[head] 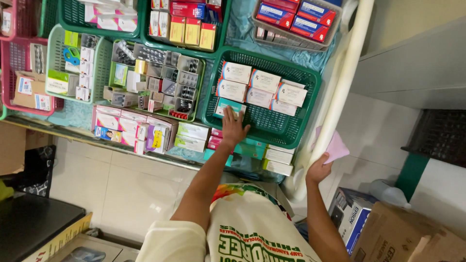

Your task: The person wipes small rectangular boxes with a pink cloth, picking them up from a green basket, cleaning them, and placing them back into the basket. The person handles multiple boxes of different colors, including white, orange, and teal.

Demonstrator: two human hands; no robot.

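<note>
- Fingers (241, 127) of your left hand (233, 130) are spread flat and open, lying on the near rim of the dark green basket (310, 80) and touching a teal and white box (228, 106) at its front corner; they close on nothing yet.
- Your right hand (319, 170) is curled around the white post (340, 92) and pinches a pink cloth (336, 148) against it.
- That box sits just inside the basket, beside rows of white boxes (262, 87) that overlap each other loosely.
- If you press on the rim, I think the basket can tip or slide toward the shelf edge (145, 153), because part of it seems to rest on other flat boxes (252, 149).
- If you pull the teal box out fast, the overlapping boxes above it may slip and fall out of order.
- Boxes at the shelf edge lie just under your forearm; a careless sweep can push them to the floor.
- With only an open palm, your hold on the box is weak, so it may slide away.
- Pink cloth could drop if you loosen the right hand.
</note>
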